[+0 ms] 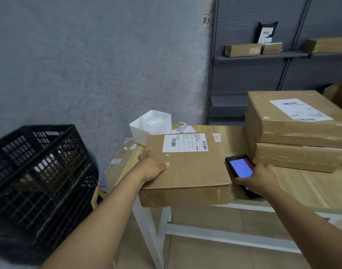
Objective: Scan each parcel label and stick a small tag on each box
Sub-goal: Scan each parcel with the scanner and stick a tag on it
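A flat cardboard parcel (pixel 187 171) lies at the near left corner of the wooden table (pixel 294 189), its front edge jutting past the table's edge. A white shipping label (pixel 185 142) with barcodes sits on the parcel's far side, and a small white tag with a red mark (pixel 216 137) is at its far right corner. My left hand (pixel 152 167) grips the parcel's left edge, thumb on top. My right hand (pixel 261 179) holds a black handheld scanner (pixel 240 171) with a lit blue screen just right of the parcel.
Two labelled cardboard boxes (pixel 294 133) are stacked at the table's right. A white plastic bin (pixel 152 126) stands behind the parcel with paper scraps around it. Black plastic crates (pixel 40 171) stand stacked at the left. Grey shelving (pixel 263 55) with small parcels stands behind.
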### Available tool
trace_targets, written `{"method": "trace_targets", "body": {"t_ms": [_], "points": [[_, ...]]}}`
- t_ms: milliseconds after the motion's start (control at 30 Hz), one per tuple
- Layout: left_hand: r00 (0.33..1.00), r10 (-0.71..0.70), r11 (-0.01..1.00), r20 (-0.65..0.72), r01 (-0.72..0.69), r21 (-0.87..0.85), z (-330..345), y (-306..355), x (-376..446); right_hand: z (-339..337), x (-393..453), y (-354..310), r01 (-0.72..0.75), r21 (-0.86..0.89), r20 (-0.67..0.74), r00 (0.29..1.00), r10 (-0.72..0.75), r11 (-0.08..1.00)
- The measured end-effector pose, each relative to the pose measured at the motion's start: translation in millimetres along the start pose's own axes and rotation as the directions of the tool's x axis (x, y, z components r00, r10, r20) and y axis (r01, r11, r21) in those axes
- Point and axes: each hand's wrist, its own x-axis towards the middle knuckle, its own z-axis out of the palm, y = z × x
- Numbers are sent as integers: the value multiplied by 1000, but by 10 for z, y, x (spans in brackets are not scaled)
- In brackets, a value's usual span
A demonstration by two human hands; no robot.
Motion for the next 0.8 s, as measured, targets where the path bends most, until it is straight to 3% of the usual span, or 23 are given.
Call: {"method": "trace_targets", "body": {"t_ms": [100, 167, 333, 467, 633, 800], "points": [[1000, 3, 1000, -3, -3, -14, 3, 5, -20, -181, 59, -106, 10, 164, -53, 999, -2, 986], [1000, 3, 1000, -8, -3, -23, 3, 5, -31, -359, 88, -216, 54, 185, -81, 996, -39, 981], [1000, 0, 1000, -1, 0, -7, -9, 32, -48, -792, -11, -630, 241, 60, -35, 970, -239, 969], [1000, 1, 1000, 7, -1, 1, -22, 43, -68, -932, -217, -971, 413, -166, 62, 911, -408, 896], [1000, -12, 1000, 7, 12, 10, -42, 55, -90, -993, -398, -1219, 485, -375, 123, 871, -476, 790], [1000, -12, 1000, 9, 11, 7, -31, 63, -91, -1064, -439, -1247, 517, -415, 149, 850, -505, 748]]}}
